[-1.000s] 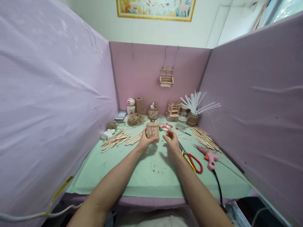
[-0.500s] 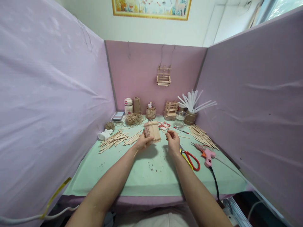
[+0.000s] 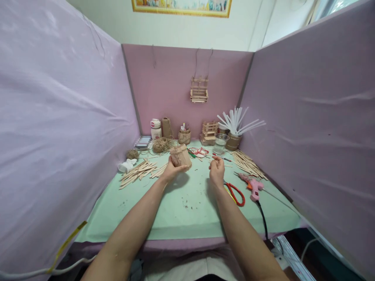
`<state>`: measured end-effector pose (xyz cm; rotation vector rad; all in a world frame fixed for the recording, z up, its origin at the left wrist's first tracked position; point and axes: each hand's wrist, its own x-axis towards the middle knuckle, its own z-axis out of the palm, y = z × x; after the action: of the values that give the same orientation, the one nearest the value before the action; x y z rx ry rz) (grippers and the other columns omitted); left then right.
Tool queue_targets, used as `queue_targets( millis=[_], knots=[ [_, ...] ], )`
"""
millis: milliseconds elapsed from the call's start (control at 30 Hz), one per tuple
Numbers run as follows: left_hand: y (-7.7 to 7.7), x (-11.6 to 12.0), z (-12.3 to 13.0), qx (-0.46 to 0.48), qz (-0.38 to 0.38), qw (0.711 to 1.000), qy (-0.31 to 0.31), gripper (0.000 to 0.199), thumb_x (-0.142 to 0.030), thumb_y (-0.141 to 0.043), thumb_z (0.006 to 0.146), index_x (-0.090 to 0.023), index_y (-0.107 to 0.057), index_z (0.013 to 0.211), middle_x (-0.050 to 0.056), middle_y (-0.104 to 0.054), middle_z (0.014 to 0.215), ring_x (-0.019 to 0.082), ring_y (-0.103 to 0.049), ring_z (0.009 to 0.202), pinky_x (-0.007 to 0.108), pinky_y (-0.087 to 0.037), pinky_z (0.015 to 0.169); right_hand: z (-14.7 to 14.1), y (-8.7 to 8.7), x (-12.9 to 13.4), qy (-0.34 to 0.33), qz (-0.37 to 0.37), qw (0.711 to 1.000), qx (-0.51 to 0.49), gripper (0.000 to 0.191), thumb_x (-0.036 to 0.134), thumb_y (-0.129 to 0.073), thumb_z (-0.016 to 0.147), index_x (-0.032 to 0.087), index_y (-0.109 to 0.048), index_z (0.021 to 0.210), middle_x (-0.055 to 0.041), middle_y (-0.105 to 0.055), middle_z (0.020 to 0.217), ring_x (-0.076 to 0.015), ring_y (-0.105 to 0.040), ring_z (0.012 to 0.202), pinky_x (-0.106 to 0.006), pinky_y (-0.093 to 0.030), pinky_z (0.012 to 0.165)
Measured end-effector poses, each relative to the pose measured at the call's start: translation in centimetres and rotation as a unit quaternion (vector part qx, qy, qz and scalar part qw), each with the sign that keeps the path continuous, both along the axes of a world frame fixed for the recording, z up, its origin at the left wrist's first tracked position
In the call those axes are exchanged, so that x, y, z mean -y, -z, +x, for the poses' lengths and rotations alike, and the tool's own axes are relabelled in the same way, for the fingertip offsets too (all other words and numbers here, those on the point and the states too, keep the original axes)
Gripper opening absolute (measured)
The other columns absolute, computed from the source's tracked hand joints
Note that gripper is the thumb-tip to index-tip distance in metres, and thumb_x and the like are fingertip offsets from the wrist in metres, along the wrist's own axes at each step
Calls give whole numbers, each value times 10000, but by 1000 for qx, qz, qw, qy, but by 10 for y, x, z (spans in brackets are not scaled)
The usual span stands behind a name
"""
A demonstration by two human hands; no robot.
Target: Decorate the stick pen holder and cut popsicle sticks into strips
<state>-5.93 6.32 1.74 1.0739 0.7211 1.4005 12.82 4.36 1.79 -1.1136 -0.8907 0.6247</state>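
My left hand (image 3: 172, 171) grips a small wooden stick box (image 3: 181, 156) from its left and lower side, holding it tilted above the green tabletop. To the right of the box and apart from it is my right hand (image 3: 216, 168), with its fingers curled in; whatever they hold, if anything, is too small to make out. Red-handled scissors (image 3: 238, 195) lie just right of my right wrist. A pink glue gun (image 3: 255, 187) rests farther right.
Wooden sticks (image 3: 137, 173) lie at the left, more sticks (image 3: 249, 164) at the right. Along the back stand a white jar (image 3: 156, 129), a twine heap (image 3: 163, 144), a pen holder (image 3: 184, 136), a clear water cup (image 3: 220, 144) and white glue sticks (image 3: 234, 121).
The box in my left hand has turned, showing more of its side and top rim. My right hand's fingers are curled more, and it sits slightly farther from the box. The camera view has shifted slightly.
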Motion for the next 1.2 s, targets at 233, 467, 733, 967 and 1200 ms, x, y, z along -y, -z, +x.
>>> queue_targets(
  millis=[233, 467, 733, 967, 1200],
  knots=[
    [3, 0, -4, -122, 61, 990, -36, 877, -128, -851, 472, -209, -426, 1236, 111, -533, 1271, 286, -485, 1209, 434, -323, 1059, 19, -11, 6, 44, 47, 998, 6, 231, 408, -498, 854, 194, -498, 942, 81, -426, 561, -113, -439, 540, -251, -389, 566],
    [15, -3, 7, -243, 114, 963, -38, 824, -180, -816, 512, -168, -452, 1252, 117, -571, 1201, 291, -545, 1111, 407, -399, 986, 29, -13, 10, -15, 25, 996, 86, 254, 406, -550, 782, 202, -494, 923, 59, -476, 606, -136, -472, 576, -271, -393, 578],
    [19, -14, 5, -271, 87, 958, -30, 975, -175, -830, 496, -174, -351, 1344, 127, -561, 1273, 276, -542, 1144, 398, -424, 971, -32, -2, -39, -168, -9, 958, 232, 911, 357, -805, 485, 192, -376, 1272, -146, -538, 1245, -277, -536, 1105, -399, -442, 899],
    [13, -12, -20, -382, 101, 918, -39, 1061, -240, -800, 557, -121, -213, 1433, 198, -435, 1392, 305, -442, 1262, 410, -364, 1037, -70, -1, -60, -134, -11, 949, 284, 740, 351, -708, 617, 194, -371, 1256, -105, -587, 1188, -246, -575, 1057, -354, -455, 890],
    [1, -12, -29, -533, 93, 835, -104, 853, -344, -762, 637, -129, -378, 1368, 167, -531, 1326, 252, -533, 1182, 329, -431, 963, -66, -8, -77, -134, -29, 940, 312, 882, 391, -761, 588, 137, -326, 1311, -182, -507, 1310, -277, -492, 1197, -381, -402, 986]
  ],
)
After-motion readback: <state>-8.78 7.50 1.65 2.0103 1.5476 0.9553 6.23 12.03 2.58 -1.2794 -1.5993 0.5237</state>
